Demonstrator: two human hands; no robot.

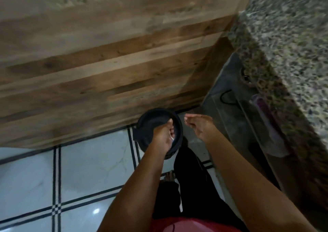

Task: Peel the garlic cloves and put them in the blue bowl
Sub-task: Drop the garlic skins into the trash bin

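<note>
I hold a dark round bowl tilted in the air above the floor, at the centre of the view. My left hand grips its near rim, thumb inside the bowl. A small white bit shows by my left fingers inside the rim; what it is I cannot tell. My right hand hovers just right of the bowl without touching it, fingertips gathered together and pointing at the rim. Nothing clear shows between those fingertips. No garlic cloves can be made out, and the image is blurred.
A wooden panel fills the upper left. A speckled granite counter runs down the right, with a pink-purple cloth under its edge. White floor tiles with dark lines lie below. My dark trousers are under the bowl.
</note>
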